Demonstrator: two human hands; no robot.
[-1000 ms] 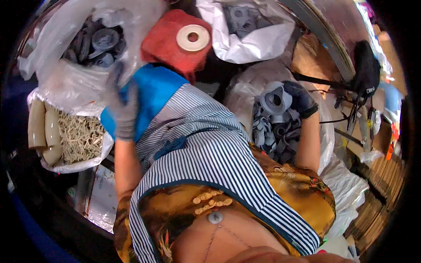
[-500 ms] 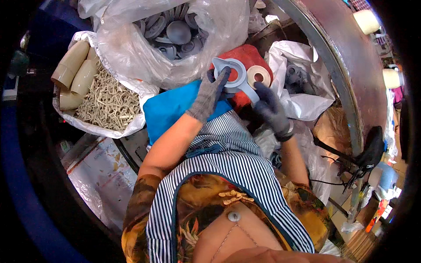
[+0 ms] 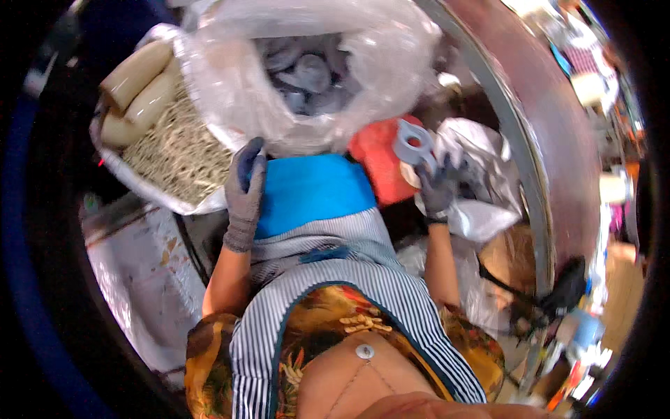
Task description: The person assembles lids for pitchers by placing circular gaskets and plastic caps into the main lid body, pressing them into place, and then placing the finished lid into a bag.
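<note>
My right hand point(image 3: 437, 190), in a grey glove, grips a grey-blue plastic ring point(image 3: 403, 144) with a short handle by that handle. The ring is held over a red block-like object point(image 3: 377, 150). Part of a cream ring point(image 3: 410, 174) shows beside my right fingers; whether the hand touches it I cannot tell. My left hand point(image 3: 246, 185), also gloved, is raised at the edge of a white sack point(image 3: 202, 206), fingers pointing up and partly apart, with nothing visible in it. A blue cloth point(image 3: 314, 185) covers my lap between the hands.
The white sack holds many small beige pieces point(image 3: 178, 150) and several beige cylinders point(image 3: 136, 73). Ahead stands a large clear plastic bag point(image 3: 391, 49) of grey plastic parts point(image 3: 310, 73). A white bag point(image 3: 481, 216) with dark parts lies right, inside a curved table edge point(image 3: 520, 133).
My left hand has let go of the grey-blue ring and moved left to the sack. My right hand now holds the ring by its handle. The view has shifted and blurred.
</note>
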